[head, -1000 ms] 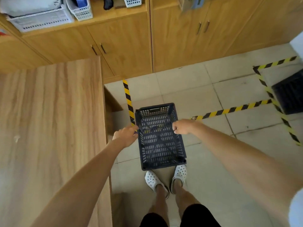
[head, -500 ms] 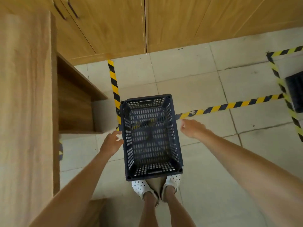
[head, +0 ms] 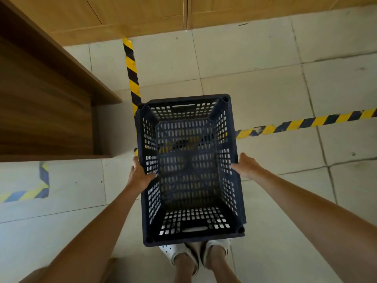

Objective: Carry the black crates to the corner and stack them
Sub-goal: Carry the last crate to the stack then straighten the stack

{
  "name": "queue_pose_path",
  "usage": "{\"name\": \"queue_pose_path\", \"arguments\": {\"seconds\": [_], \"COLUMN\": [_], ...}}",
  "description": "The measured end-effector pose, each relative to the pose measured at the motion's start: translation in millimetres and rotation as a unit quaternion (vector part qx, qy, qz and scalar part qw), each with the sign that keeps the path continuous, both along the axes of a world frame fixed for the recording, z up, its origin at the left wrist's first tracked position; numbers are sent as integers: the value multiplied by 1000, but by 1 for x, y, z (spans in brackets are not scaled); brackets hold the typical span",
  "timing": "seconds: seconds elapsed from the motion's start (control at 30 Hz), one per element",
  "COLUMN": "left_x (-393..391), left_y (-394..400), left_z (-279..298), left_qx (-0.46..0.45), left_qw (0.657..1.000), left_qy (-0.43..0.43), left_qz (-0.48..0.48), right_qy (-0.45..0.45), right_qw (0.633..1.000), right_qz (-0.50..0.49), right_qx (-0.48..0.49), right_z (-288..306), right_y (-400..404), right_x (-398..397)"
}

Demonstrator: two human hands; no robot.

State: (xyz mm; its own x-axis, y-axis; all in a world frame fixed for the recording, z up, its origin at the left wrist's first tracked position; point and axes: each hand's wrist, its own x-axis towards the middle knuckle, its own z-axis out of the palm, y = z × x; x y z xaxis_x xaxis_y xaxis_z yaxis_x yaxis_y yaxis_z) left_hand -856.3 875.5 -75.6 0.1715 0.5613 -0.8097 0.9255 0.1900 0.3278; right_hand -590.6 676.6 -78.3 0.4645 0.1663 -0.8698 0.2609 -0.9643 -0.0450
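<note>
A black perforated crate [head: 184, 111] with nothing in it is right in front of me, its near end covering the toes of my white shoes [head: 173, 252]. My left hand [head: 140, 174] grips the crate's left long rim, with the thumb hooked inside. My right hand [head: 245, 166] grips the right long rim, its fingers curled over the edge. Whether the crate rests on the floor or is lifted cannot be told.
A wooden desk [head: 40, 99] with an open underside stands at the left. Wooden cabinets [head: 142, 13] run along the far wall. Yellow-and-black tape [head: 132, 74] crosses the tiled floor behind the crate, with another strip of tape [head: 306, 124] to the right and a taped corner [head: 43, 180] at the left.
Half a second ago both hands hung open beside the crate, off its rims; now each grips a long side. The crate looks larger and closer, and the view has tilted further down.
</note>
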Motion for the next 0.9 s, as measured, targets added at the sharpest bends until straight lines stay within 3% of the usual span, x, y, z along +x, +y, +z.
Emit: {"name": "queue_pose_path", "arguments": {"seconds": [0.17, 0.27, 0.4, 0.67, 0.9], "left_x": [6, 8, 10, 14, 31], "left_y": [-3, 3, 0, 3, 20], "left_z": [-10, -4, 19, 91, 189], "left_qx": [58, 34, 20, 32, 50], "left_qw": [998, 999, 999, 998, 992], "left_qy": [2, 19, 19, 12, 6], "left_qz": [34, 30, 23, -49, -119], "right_qy": [3, -18, 23, 28, 37], "right_qw": [994, 991, 989, 988, 989], "right_qz": [-96, -113, -137, -142, -126], "right_qx": [43, 66, 43, 47, 64], "right_z": [-27, -23, -2, 63, 160], "right_y": [1, -3, -7, -13, -9], "right_x": [-10, -10, -2, 2, 23]}}
